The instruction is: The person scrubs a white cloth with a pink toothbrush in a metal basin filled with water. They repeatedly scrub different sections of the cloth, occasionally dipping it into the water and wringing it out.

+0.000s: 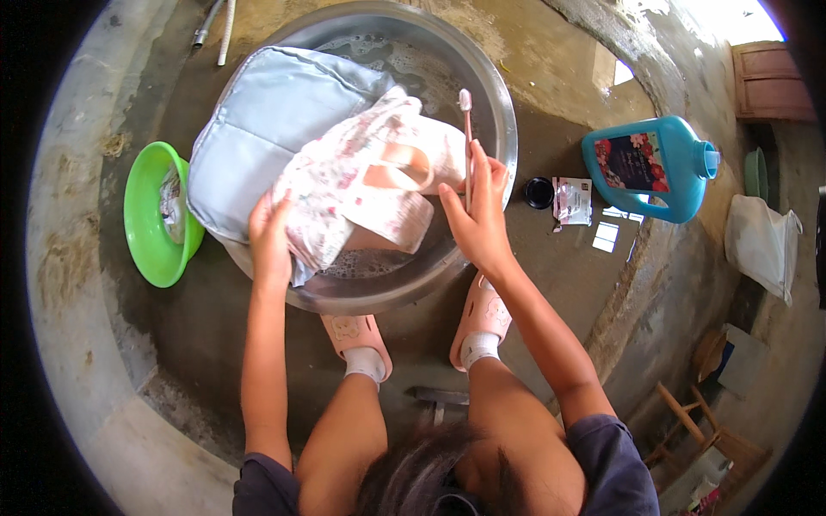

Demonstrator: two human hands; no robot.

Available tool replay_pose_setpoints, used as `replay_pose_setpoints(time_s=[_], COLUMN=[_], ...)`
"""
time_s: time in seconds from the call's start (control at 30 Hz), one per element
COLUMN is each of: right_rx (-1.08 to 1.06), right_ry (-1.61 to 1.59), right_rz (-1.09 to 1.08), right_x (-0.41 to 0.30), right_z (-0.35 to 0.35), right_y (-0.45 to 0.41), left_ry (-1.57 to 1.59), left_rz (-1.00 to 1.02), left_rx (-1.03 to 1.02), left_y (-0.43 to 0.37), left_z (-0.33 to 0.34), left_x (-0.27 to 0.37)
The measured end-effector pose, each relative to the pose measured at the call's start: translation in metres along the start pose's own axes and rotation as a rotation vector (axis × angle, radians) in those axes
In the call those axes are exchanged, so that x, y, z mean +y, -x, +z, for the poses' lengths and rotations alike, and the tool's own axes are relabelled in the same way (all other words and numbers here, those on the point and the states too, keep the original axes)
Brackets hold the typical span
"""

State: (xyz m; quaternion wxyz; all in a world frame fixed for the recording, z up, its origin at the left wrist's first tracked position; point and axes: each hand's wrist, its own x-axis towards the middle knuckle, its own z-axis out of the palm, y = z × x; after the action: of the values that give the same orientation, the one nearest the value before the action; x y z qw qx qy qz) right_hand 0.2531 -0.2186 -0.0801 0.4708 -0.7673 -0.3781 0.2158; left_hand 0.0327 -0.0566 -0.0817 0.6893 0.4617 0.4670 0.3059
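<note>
A wide metal basin [502, 97] of sudsy water [419, 68] stands before my feet. Over its left side lies a fabric bag, its light grey-blue lining [258, 138] turned outward. Joined to it or lying against it, which I cannot tell, is floral pink-and-white fabric [329, 174] with a pale pink strap [408, 158]. My left hand [271, 242] grips the floral fabric at its lower left edge. Above the basin's right side, my right hand [481, 213] holds a pink toothbrush [467, 129] upright, bristle end away from me. The brush is apart from the cloth.
Left of the basin, a green plastic bowl [145, 219] holds a crumpled packet [171, 206]. To the right are a black cap [539, 193], an opened sachet [572, 201] and an uncapped blue jug [645, 169] on wet concrete. A grey hose [205, 29] lies at the back left.
</note>
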Motion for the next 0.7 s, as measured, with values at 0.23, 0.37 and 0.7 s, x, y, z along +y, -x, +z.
replay_pose_setpoints(time_s=[0.23, 0.37, 0.7], right_rx=[-0.103, -0.127, -0.334], right_ry=[0.110, 0.099, 0.051], right_rz=[-0.152, -0.236, -0.333], right_x=[-0.034, -0.062, -0.061], right_z=[-0.008, -0.003, 0.017], right_y=[-0.022, -0.030, -0.012], left_ry=[-1.167, -1.207, -1.341], left_rz=[0.460, 0.711, 0.735], left_rx=[-0.618, -0.620, -0.354], left_y=[0.046, 0.047, 0.040], left_z=[0.051, 0.049, 0.021], left_x=[-0.005, -0.001, 0.020])
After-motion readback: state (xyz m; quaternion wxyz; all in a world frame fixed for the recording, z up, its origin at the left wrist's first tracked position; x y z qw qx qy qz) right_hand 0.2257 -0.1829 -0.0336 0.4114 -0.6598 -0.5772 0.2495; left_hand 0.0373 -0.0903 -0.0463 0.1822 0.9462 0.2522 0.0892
